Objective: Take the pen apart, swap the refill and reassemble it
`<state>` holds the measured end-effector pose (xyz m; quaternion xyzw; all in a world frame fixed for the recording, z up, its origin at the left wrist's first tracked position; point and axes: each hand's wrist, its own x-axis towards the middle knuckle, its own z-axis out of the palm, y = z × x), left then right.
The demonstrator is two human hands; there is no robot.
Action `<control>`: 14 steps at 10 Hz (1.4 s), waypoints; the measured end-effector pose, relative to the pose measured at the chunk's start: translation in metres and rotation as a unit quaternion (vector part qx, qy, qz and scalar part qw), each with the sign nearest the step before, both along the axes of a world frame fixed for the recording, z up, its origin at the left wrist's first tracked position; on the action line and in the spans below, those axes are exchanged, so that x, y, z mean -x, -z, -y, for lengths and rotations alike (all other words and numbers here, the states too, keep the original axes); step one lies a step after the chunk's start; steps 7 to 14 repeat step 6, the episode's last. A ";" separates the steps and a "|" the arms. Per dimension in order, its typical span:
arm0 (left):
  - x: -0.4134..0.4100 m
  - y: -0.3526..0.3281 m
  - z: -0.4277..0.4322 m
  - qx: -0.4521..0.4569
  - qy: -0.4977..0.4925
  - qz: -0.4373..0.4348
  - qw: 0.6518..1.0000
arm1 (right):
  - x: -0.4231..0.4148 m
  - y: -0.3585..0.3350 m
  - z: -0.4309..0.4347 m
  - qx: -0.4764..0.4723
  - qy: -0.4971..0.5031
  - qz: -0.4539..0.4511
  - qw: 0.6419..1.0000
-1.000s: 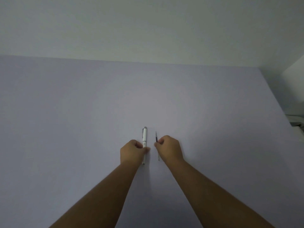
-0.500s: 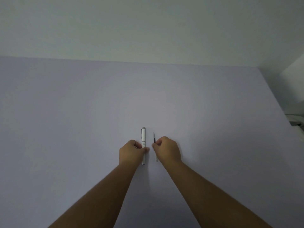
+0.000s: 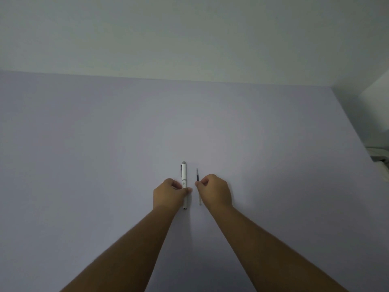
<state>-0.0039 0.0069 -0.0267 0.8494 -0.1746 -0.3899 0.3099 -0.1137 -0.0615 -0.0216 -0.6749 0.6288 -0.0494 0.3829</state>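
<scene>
A wide, plain lilac table (image 3: 105, 165) fills most of the view, meeting a pale wall at the far edge. Two bare forearms reach in from the bottom toward the middle of the table, where the only two items lie side by side, close together but not touching.

The left hand (image 3: 168, 194) curls around the pen (image 3: 184, 178), pinching its lower half between thumb and fingers. The pen is white, with a grey cap end pointing away from the person, a clip along its left side and a small metal tip toward the person. It looks whole and closed.

The right hand (image 3: 216, 191) pinches the refill (image 3: 197, 182) near its middle. The refill is a thin stick, much slimmer than the pen, with a dark section and fine point at the far end and a pale tube running back below the fingers.

Whether either item rests on the table or is lifted just above it cannot be told.

The task appears to be at its start: nothing is unscrewed yet. Opening the pen, swapping the refill and closing it all seem to remain.
</scene>
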 end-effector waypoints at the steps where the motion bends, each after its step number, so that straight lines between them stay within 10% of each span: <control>1: 0.000 0.000 -0.001 0.001 0.003 0.000 1.000 | 0.000 0.000 -0.001 0.001 0.001 0.002 1.000; 14: -0.001 -0.004 -0.005 -0.005 0.011 -0.006 1.000 | 0.003 -0.001 -0.002 0.004 0.011 0.023 1.000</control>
